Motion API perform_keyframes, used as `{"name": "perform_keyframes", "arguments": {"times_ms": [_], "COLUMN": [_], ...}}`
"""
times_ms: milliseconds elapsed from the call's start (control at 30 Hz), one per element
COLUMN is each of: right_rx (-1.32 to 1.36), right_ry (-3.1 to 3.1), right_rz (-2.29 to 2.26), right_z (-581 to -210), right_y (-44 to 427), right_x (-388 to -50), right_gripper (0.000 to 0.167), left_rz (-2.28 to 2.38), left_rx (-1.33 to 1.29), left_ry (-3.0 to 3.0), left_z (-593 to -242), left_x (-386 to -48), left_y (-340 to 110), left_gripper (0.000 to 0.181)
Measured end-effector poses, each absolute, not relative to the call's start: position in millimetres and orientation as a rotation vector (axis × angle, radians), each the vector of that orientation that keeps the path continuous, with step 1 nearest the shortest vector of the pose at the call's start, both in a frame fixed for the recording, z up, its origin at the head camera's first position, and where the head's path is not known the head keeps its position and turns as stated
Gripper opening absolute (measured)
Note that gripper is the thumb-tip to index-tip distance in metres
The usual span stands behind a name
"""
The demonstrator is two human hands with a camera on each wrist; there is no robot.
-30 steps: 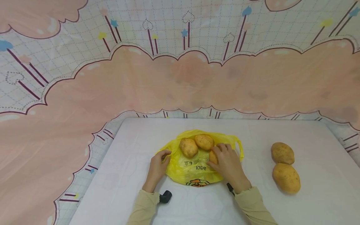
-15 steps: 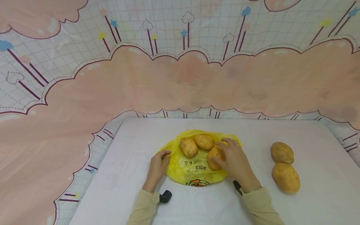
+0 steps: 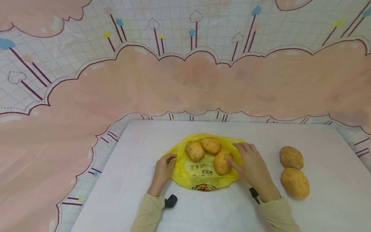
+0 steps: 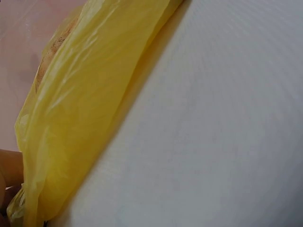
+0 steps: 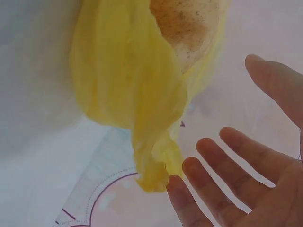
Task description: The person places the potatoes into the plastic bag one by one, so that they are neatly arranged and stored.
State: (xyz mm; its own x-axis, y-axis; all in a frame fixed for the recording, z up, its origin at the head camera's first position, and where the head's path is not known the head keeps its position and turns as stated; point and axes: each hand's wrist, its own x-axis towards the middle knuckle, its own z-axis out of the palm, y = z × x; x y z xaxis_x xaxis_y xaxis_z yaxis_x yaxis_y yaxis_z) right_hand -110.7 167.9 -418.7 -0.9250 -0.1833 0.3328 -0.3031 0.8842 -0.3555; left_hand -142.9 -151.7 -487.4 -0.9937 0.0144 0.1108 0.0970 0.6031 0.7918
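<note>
A yellow plastic bag (image 3: 185, 175) lies spread with its mouth open. Inside it sit three potatoes: one at left (image 3: 194, 151), one at the back (image 3: 211, 145) and one at right (image 3: 223, 163). My left hand (image 3: 161, 172) pinches the bag's left edge; only part of this hand (image 4: 10, 168) shows in the left wrist view. Nothing is held by my right hand (image 3: 255, 167), which hovers at the bag's right edge with the thumb near the right potato. In the right wrist view, that hand's fingers (image 5: 213, 158) are spread beside a hanging yellow fold.
Two more potatoes, a darker one (image 3: 291, 157) and a larger one (image 3: 295, 183), lie on the white table (image 3: 139, 141) to the right of the bag. A patterned cloth (image 3: 185, 80) hangs behind the table.
My right hand has let go of the right potato, leaving it in the bag, and has drawn away to the right. My left hand has stayed at the bag's left edge.
</note>
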Motion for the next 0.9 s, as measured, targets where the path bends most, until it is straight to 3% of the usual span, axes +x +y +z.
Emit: {"name": "perform_keyframes", "arguments": {"times_ms": [900], "right_rx": [0.315], "right_ry": [-2.775], "right_rz": [0.516], "right_z": [-417], "right_y": [215], "right_x": [-93], "right_gripper": [0.055], "left_rz": [-1.352], "left_rx": [-0.083], "left_ry": [-2.725], "left_z": [-486], "left_x": [-142], "left_y": [-150], "left_gripper": [0.021]}}
